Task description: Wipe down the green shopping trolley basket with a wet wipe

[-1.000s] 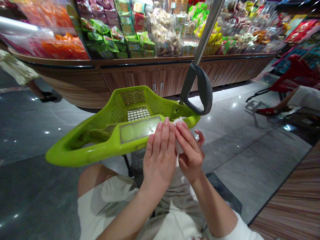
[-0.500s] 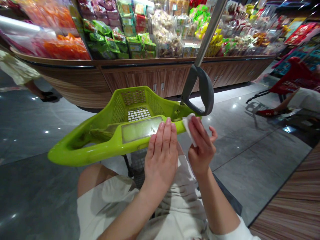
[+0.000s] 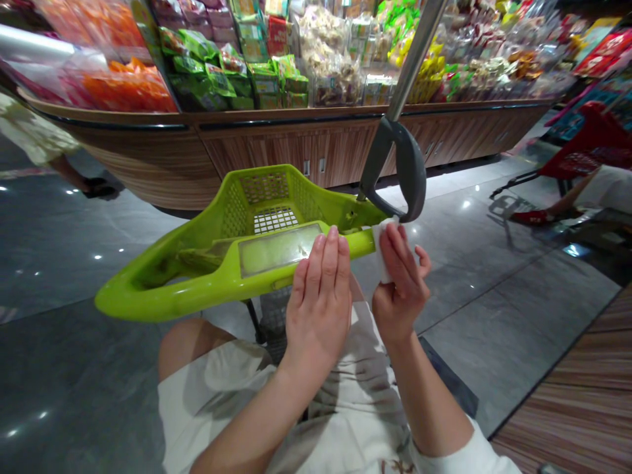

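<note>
A green plastic shopping cart (image 3: 162,299) stands before my knees, its handle bar crossing toward the right. My left hand (image 3: 320,289) lies flat over the bar, fingers straight and together, beside the clear panel (image 3: 279,250) set into the handle. At the bar's right end, my right hand (image 3: 402,283) presses a folded white tissue (image 3: 383,253) against the green plastic. The little finger of that hand sticks out to the side. Just beyond the tissue, a dark grey looped grip (image 3: 415,171) hangs from a metal pole (image 3: 415,59).
A wood-panelled shelf unit (image 3: 266,148) full of packaged snacks runs across the back. A person's leg (image 3: 69,171) shows at the left. On the right is a red cart (image 3: 577,155) with another person's leg near it. Grey tiled floor (image 3: 469,263) lies around.
My right hand and the tissue have slid slightly right along the bar, toward its end. My left hand stays in the same place on the handle.
</note>
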Available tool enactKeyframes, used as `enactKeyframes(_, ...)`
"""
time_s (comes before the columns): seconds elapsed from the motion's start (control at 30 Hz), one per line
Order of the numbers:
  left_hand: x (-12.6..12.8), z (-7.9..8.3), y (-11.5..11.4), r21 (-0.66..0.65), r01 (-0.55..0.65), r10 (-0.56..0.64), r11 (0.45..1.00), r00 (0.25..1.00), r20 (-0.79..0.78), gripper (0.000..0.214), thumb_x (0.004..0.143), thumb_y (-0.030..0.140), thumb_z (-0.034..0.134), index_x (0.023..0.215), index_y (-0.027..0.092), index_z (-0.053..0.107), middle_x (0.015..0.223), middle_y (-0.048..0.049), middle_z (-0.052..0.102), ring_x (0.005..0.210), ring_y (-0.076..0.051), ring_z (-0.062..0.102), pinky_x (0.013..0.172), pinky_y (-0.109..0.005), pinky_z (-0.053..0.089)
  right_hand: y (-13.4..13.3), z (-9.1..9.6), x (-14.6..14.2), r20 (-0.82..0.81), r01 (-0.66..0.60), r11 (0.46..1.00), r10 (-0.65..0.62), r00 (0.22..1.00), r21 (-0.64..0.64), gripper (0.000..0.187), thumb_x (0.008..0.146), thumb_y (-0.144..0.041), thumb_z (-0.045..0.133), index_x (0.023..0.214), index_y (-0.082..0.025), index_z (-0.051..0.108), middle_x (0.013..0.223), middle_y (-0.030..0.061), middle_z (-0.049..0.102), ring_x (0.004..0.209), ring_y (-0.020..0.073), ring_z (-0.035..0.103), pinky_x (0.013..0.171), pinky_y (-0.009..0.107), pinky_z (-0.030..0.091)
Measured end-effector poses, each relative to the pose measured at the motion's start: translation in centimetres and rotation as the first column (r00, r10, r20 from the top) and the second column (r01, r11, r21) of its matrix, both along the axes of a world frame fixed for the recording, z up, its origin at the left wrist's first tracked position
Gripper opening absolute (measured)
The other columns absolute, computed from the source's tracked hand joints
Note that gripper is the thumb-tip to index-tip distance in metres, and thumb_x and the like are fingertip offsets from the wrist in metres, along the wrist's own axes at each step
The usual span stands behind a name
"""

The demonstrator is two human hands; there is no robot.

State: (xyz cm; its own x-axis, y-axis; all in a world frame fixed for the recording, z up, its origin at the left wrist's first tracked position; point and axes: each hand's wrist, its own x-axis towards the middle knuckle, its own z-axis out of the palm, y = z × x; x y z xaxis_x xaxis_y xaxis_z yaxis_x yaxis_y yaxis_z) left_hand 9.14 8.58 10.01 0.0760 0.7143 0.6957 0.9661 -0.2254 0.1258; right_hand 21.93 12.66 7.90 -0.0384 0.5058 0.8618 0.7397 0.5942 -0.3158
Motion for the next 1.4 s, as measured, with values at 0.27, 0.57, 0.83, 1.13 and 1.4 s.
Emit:
enactKeyframes(0.27, 0.0, 0.0, -0.1, 0.006, -0.01, 0.01, 1.0, 1.0, -0.027, 0.068, 0.094, 0.016, 0.049, 0.156, 0.006, 0.022, 0.159, -0.0123, 0.037, 0.153, -0.018, 0.02, 0.126, -0.032, 0.002, 0.2, -0.3, 0.5, 0.051, 0.089, 0.996, -0.09, 0.995, 0.033, 0.069, 0.08, -0.002, 0.036, 0.142, -0.03, 0.052, 0.143, 0.0039, 0.059, 0.132, 0.0237, 0.056, 0.116, 0.051, 0.025)
enactKeyframes(0.57, -0.1, -0.1, 0.0, 0.011, -0.015, 0.015, 1.0, 0.999, -0.035, 0.065, 0.094, 0.015, 0.048, 0.155, 0.006, 0.026, 0.159, -0.0131, 0.038, 0.153, -0.018, 0.018, 0.126, -0.033, 0.003, -0.2, -0.2, 0.0, 0.125, -0.082, 0.997, 0.08, 0.989, 0.011, 0.068, 0.084, -0.005, 0.037, 0.146, -0.029, 0.047, 0.142, 0.0025, 0.061, 0.134, 0.0191, 0.054, 0.118, 0.044, 0.023)
enactKeyframes(0.83, -0.1, -0.2, 0.1, 0.021, -0.019, 0.019, 1.0, 0.999, -0.029, 0.066, 0.094, 0.016, 0.048, 0.155, 0.008, 0.024, 0.157, -0.0147, 0.039, 0.152, -0.019, 0.023, 0.127, -0.037, 0.008, -0.5, 0.0, -0.5, 0.107, -0.079, 0.997, 0.079, 0.991, -0.009, 0.071, 0.081, -0.003, 0.038, 0.147, -0.028, 0.046, 0.14, 0.0039, 0.062, 0.135, 0.0202, 0.054, 0.116, 0.043, 0.027)
enactKeyframes(1.13, 0.0, -0.1, 0.1, 0.035, -0.026, 0.028, 0.999, 0.999, -0.046, 0.065, 0.093, 0.016, 0.049, 0.154, 0.005, 0.027, 0.157, -0.014, 0.04, 0.153, -0.018, 0.017, 0.126, -0.034, 0.004, 0.1, 0.1, 0.3, 0.021, 0.027, 1.0, -0.027, 0.999, 0.003, 0.071, 0.078, -0.002, 0.037, 0.142, -0.028, 0.052, 0.143, 0.0046, 0.059, 0.134, 0.0225, 0.054, 0.114, 0.046, 0.029)
enactKeyframes(1.4, 0.0, -0.2, 0.0, 0.022, -0.02, 0.021, 1.0, 0.999, -0.041, 0.065, 0.094, 0.016, 0.047, 0.155, 0.006, 0.025, 0.158, -0.0127, 0.039, 0.153, -0.018, 0.019, 0.126, -0.034, 0.006, 0.4, -0.1, 0.0, 0.018, 0.002, 0.999, -0.003, 1.0, 0.043, 0.065, 0.083, -0.004, 0.037, 0.139, -0.029, 0.055, 0.141, 0.003, 0.061, 0.131, 0.0204, 0.057, 0.115, 0.046, 0.028)
